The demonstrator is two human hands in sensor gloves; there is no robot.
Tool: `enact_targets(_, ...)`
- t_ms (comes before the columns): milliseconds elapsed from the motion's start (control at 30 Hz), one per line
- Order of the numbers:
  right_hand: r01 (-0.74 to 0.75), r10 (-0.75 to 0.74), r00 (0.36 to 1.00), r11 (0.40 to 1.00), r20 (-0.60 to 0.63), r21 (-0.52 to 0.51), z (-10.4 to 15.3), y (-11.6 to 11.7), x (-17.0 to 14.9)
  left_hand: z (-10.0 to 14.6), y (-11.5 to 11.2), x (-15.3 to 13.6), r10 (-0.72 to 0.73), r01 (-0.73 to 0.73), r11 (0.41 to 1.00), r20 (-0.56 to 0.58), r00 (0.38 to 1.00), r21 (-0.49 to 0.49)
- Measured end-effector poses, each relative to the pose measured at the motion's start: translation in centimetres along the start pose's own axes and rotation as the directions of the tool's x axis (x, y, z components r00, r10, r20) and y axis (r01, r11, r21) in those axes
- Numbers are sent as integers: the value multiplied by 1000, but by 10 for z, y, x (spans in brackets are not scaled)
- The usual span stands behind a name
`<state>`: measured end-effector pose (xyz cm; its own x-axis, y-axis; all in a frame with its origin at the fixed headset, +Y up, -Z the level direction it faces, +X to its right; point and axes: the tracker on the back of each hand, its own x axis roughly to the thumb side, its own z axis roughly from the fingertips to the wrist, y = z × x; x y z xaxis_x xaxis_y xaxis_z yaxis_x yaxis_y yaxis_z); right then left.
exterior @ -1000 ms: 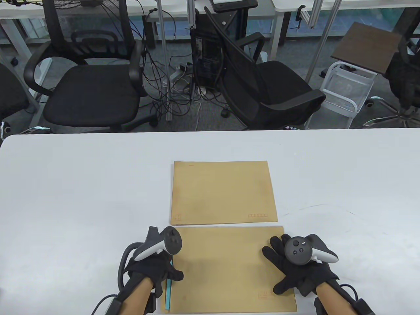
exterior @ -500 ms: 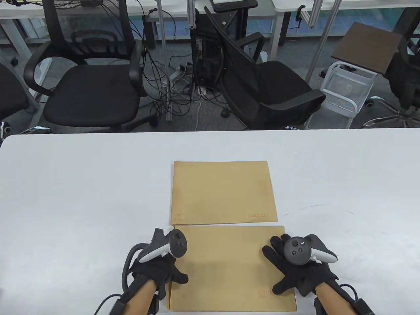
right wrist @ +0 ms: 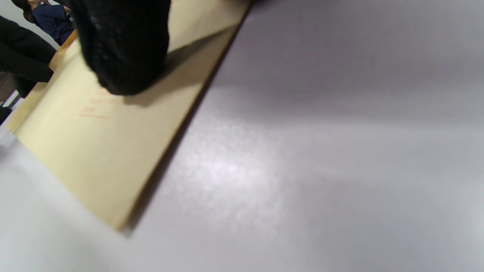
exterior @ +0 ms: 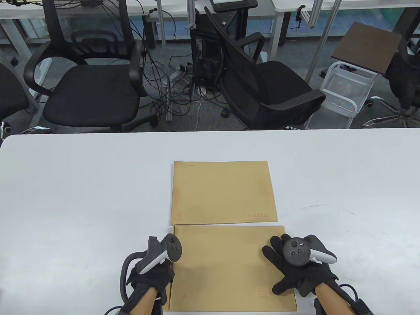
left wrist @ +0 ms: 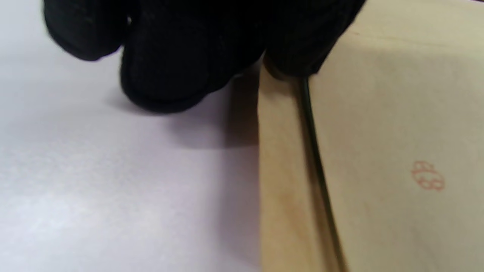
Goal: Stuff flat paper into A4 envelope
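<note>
Two brown A4 envelopes lie on the white table (exterior: 82, 197). The far envelope (exterior: 223, 192) lies flat and untouched. The near envelope (exterior: 229, 265) lies just in front of it. My left hand (exterior: 154, 275) is curled at the near envelope's left end. In the left wrist view its fingers (left wrist: 181, 56) bear on the flap strip (left wrist: 283, 189) beside the dark slit of the opening. My right hand (exterior: 295, 269) lies spread and flat on the envelope's right part, and a fingertip (right wrist: 124, 49) presses on it (right wrist: 94, 143). No paper shows outside the envelope.
Beyond the table's far edge stand black office chairs (exterior: 88, 92), tangled floor cables (exterior: 177, 95) and a white wire rack (exterior: 344, 95). White tabletop lies on both sides of the envelopes.
A blue paper edge showed at the near envelope's left end a second ago and is now out of sight. My left hand moved right, then back left. The right hand stayed put.
</note>
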<state>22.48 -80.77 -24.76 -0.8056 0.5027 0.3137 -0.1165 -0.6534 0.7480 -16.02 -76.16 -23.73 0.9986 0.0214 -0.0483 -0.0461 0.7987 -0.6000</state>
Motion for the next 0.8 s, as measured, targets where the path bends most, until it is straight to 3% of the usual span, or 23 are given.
enact_targets(233,-4,4,1000,1000,-2,-4,0,0,0,13,4,-4,59,-64,969,28,998,239)
enact_targets(367,-4,4,1000,1000,12,-1,2,-2,1,50,35,-12,137,-178,896,128,982,407)
enact_targets(467,27,-26,999,999,43,-17,6,-6,5,77,64,-19,155,-231,806,182,971,545)
enact_targets(633,103,-79,987,979,137,-176,28,-27,14,109,101,-34,186,-316,678,260,947,664)
enact_targets(800,215,-110,955,897,277,-385,51,-56,31,128,128,-44,209,-394,577,336,918,715)
